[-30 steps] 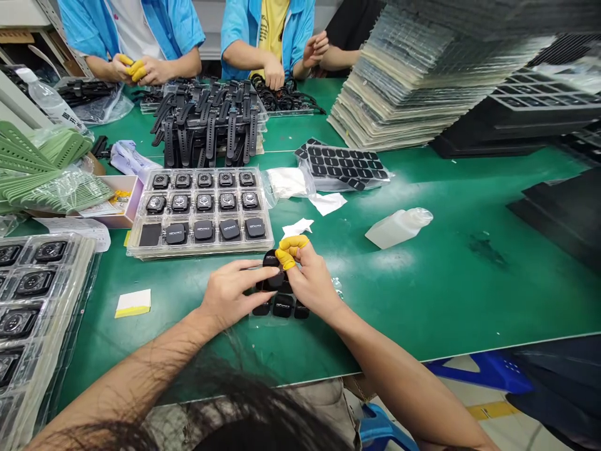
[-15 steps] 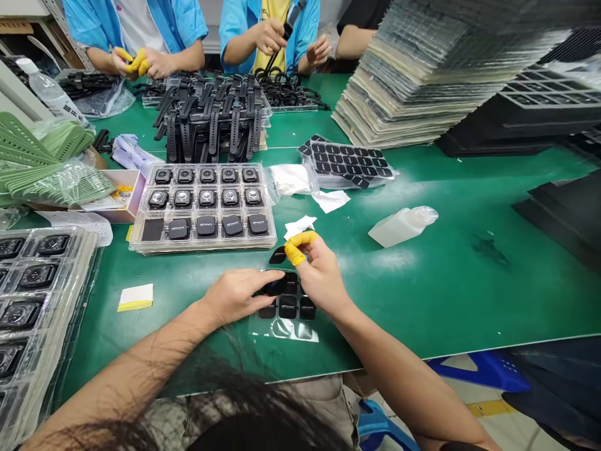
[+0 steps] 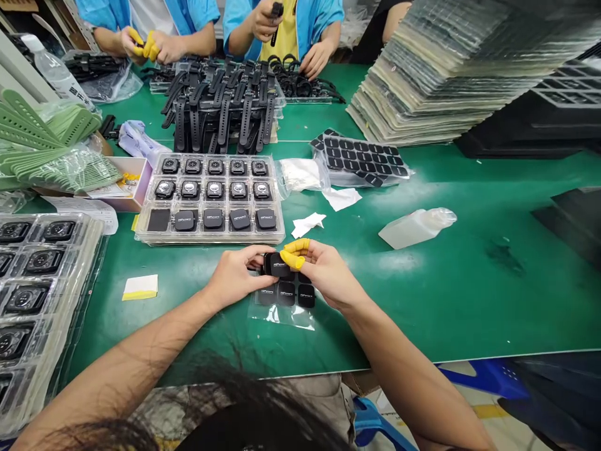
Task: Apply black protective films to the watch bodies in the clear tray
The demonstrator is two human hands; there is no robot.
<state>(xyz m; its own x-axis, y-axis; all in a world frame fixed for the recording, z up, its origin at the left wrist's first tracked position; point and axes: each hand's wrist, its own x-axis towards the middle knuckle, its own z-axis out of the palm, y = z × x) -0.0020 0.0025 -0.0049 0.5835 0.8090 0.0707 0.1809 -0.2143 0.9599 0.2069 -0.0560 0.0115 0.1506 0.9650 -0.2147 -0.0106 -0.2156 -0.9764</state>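
Observation:
My left hand (image 3: 237, 275) grips a black smartwatch body (image 3: 268, 262) at its edges, thumb below and fingers above; part of it is covered. My right hand (image 3: 328, 269), with yellow finger cots on thumb and forefinger, pinches the right edge of a black printed sticker (image 3: 279, 265) lying over the watch's face. Whether it is fully pressed down I cannot tell. Beneath both hands lies a clear sheet (image 3: 282, 318) with several black square stickers (image 3: 286, 294). Just beyond stands a clear tray (image 3: 211, 238) of watch bodies, its front row mostly bearing such stickers.
A squeeze bottle (image 3: 416, 228) lies at the right, past white tissues (image 3: 308, 224). More sticker sheets (image 3: 366, 156), black straps (image 3: 225, 113) and a tall tray stack (image 3: 422, 81) stand farther back. Another watch tray (image 3: 35, 260) is at left. Two co-workers in blue sit opposite.
My right hand has brought the loose sticker down onto the watch. My left hand has raised and turned the watch toward it. The view has shifted slightly.

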